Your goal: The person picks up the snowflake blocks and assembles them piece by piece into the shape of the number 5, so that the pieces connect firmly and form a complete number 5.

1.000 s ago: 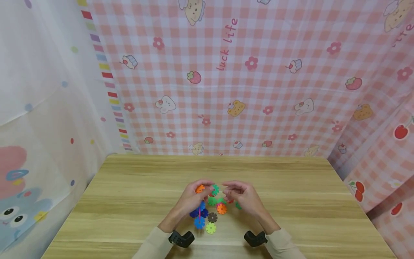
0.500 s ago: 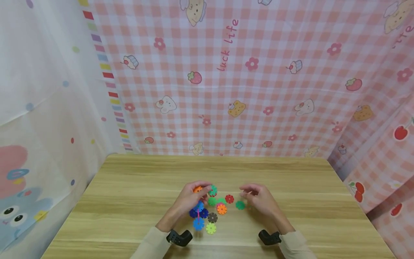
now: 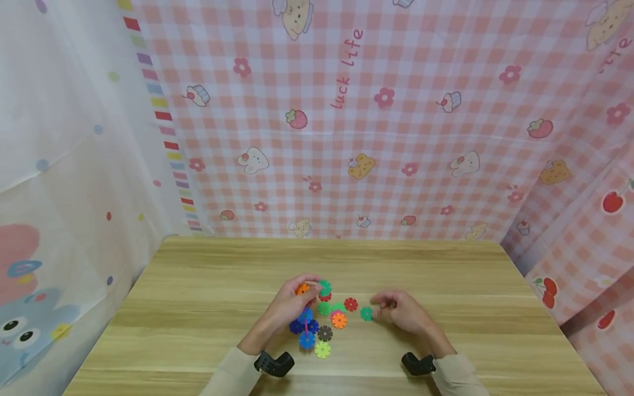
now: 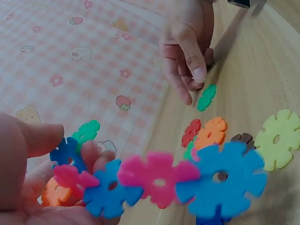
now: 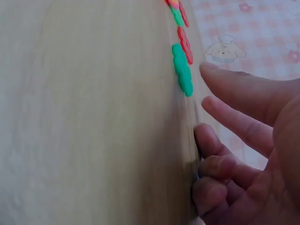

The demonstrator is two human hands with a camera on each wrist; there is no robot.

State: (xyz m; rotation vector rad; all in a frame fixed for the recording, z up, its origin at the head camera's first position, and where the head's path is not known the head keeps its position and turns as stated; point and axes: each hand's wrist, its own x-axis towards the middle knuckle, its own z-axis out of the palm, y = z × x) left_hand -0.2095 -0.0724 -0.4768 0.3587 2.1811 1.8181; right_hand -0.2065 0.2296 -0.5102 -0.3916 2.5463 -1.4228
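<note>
"The left hand [image 3: 288, 303]?"
"Pinching a chain of multicoloured, notched, plastic-looking discs [image 4: 145, 173] near one end, presumably steadying its slotted joints."
"And the right hand [image 3: 403, 312]?"
"Fingers parted, holding nothing, just right of a flat green notched disc [image 3: 366, 314] on the wood-grained tabletop [image 3: 223, 286]; contact is unclear."

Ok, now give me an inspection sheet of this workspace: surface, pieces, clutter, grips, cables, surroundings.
Surface: wood-grain tabletop.
Pieces: linked discs in hand; on the table, among others, a green disc, red disc and yellow-green disc.
Clutter: nothing seen besides discs.
Left grip: holds the linked discs.
Right grip: beside the green disc, holding nothing.
Cables: nothing seen.
Surroundings: pink checked fabric behind the table.
</note>
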